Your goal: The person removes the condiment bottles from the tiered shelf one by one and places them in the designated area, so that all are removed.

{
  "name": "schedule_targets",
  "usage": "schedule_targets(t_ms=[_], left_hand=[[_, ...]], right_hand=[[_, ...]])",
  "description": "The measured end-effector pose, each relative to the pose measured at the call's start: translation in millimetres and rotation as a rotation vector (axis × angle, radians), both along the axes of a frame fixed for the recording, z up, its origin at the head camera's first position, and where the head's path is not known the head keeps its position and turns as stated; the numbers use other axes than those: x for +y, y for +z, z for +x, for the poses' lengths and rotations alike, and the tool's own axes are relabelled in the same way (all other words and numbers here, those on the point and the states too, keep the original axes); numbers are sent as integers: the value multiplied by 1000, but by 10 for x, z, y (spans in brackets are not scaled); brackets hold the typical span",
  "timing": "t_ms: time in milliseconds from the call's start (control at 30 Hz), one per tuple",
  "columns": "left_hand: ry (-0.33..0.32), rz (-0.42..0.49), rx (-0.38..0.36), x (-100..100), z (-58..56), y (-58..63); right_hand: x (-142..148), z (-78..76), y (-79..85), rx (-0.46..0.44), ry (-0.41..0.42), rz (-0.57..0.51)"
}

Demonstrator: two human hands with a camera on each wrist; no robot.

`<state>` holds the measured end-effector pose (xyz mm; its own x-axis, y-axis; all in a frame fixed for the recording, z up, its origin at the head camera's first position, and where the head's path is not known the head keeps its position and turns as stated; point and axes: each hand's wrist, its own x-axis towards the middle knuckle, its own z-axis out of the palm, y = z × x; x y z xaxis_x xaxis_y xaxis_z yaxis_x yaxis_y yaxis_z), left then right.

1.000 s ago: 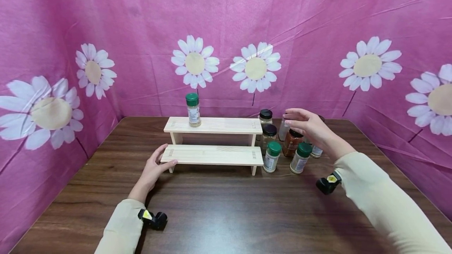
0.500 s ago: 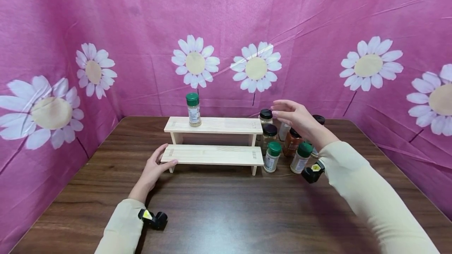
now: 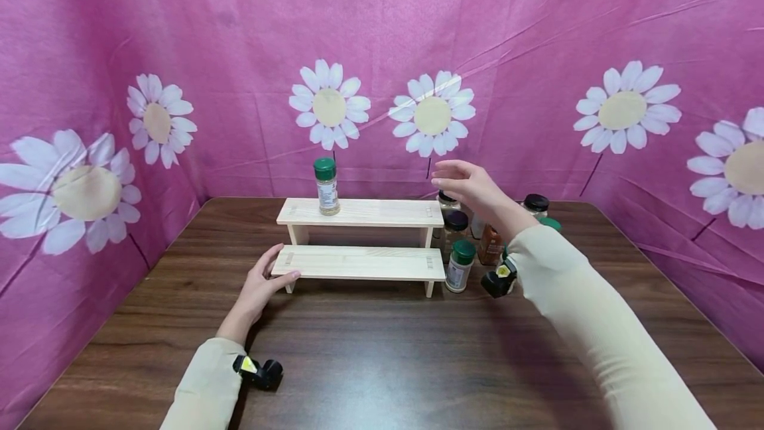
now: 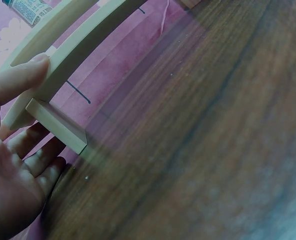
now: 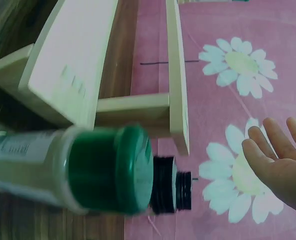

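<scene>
My left hand (image 3: 259,287) holds the left end of a pale two-tier wooden shelf (image 3: 358,262). Its thumb lies on the lower board's front edge, as the left wrist view also shows, and the fingers reach round the end by the leg (image 4: 57,125). A green-capped spice jar (image 3: 327,188) stands upright on the upper tier, left of the middle. My right hand (image 3: 471,191) hovers with nothing in it, fingers loosely extended, above the jars beside the shelf's right end. In the right wrist view, a green-capped jar (image 5: 102,170) looms close to the camera, apart from the hand.
Several jars crowd the table right of the shelf: a green-capped one (image 3: 459,266) in front, black-capped ones (image 3: 456,223) behind, and one with reddish contents (image 3: 491,245). My right forearm hides some. A pink daisy-print cloth (image 3: 370,18) hangs behind the brown wooden table (image 3: 358,357).
My right hand has moved left and slightly up, from over the farther jars toward the shelf's right end, still holding nothing. The left hand, shelf and the jar on it have stayed put.
</scene>
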<state>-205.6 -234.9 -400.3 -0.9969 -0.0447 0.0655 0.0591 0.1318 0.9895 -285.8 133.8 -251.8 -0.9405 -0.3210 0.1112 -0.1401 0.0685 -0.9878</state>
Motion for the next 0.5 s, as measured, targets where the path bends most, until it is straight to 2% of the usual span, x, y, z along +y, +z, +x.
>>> schedule_targets(t_ms=[267,500], left_hand=[[-7,-10,-3,-3,9,19],[-3,-11,3,-2,5,7]], right_hand=[[-221,-32,16,11,1,27],[-412,-57,-1,-3,20,3]])
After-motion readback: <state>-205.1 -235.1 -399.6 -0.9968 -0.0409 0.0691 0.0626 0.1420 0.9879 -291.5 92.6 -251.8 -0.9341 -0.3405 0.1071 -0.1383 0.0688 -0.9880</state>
